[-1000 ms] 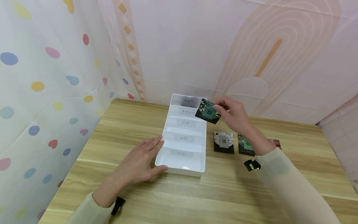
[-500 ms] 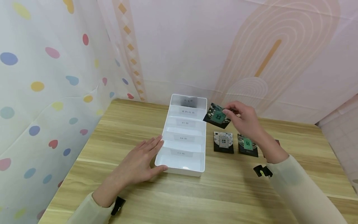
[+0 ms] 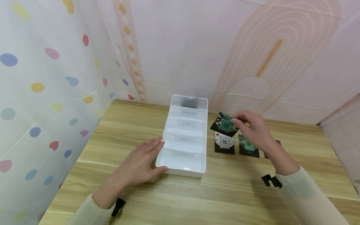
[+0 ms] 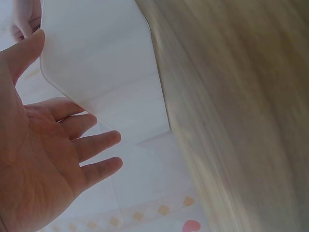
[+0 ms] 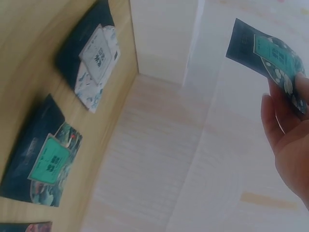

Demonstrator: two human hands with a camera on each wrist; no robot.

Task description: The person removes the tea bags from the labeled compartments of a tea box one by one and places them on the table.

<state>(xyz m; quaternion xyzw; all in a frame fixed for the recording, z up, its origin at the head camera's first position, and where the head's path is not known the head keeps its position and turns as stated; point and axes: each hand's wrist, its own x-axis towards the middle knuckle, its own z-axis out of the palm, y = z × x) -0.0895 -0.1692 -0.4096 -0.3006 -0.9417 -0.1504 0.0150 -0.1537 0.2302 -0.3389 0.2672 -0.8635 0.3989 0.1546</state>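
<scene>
My right hand (image 3: 254, 129) pinches a dark tea bag sachet (image 3: 225, 124) with a green label by its right edge, raised above the table. In the right wrist view the sachet (image 5: 265, 55) hangs well off the wood, its far end free. A long white box (image 3: 184, 165) with labelled compartments stands left of it. My left hand (image 3: 137, 162) rests on the box's near left corner, fingers extended along the side. The left wrist view shows the thumb and fingertips of that hand (image 4: 53, 145) right at the box's rim.
On the table right of the box lie a white-labelled sachet (image 3: 224, 143), a green-labelled sachet (image 3: 249, 147) and a reddish one (image 3: 277, 143) partly behind the right forearm. Patterned curtains (image 3: 180, 47) hang along the table's back and left edges.
My right hand has carried the sachet from over the box's right rim to the right and nearer, now just behind the white-labelled sachet. My left hand has stayed put.
</scene>
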